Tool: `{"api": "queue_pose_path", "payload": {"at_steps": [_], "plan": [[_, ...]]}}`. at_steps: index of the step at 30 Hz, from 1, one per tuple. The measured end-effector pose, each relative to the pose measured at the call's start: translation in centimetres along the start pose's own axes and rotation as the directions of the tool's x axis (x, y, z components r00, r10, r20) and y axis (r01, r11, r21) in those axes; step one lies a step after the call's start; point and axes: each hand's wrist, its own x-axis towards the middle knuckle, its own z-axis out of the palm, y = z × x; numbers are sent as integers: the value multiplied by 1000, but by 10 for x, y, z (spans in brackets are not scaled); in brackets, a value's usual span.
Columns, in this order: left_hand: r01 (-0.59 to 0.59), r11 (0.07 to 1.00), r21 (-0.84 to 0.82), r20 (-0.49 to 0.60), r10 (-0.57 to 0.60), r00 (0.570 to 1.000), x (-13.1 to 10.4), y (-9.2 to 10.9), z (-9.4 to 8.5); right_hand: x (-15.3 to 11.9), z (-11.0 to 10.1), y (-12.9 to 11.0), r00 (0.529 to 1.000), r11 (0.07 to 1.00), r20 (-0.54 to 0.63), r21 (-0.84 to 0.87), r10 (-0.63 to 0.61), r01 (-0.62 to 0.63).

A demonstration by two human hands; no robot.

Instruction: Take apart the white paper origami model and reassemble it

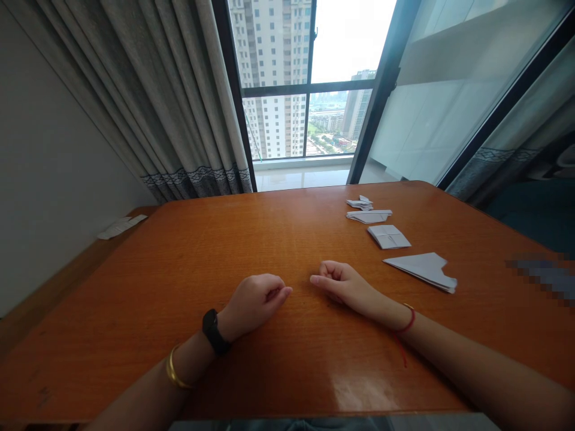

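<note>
My left hand (257,302) rests on the wooden table (251,239) with its fingers curled into a loose fist, and nothing shows in it. A short gap away, my right hand (339,281) lies curled the same way, also with nothing visible in it. To the right of my right hand is a folded white paper piece with a long point and a notched end (424,269). Behind that are a folded paper square (389,236), a long flat paper fold (369,216) and a small paper fold with a raised tip (360,203).
On a ledge at the left wall lies another white paper piece (122,227). A grey curtain (179,108) hangs behind the table at the left, beside a window (309,90). A blurred patch (545,276) covers something at the right table edge.
</note>
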Motion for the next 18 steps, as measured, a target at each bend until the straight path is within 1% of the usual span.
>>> {"api": "queue_pose_path", "payload": {"at_steps": [9,18], "plan": [[-20,1000,-19,-25,20,999,-1,-1,1,-1,0,-2,1000,1000,1,-7,12,-12],[-1,1000,2,8,1,1000,0,0,1,-1,1,-2,1000,1000,5,-13,10,-10]]}}
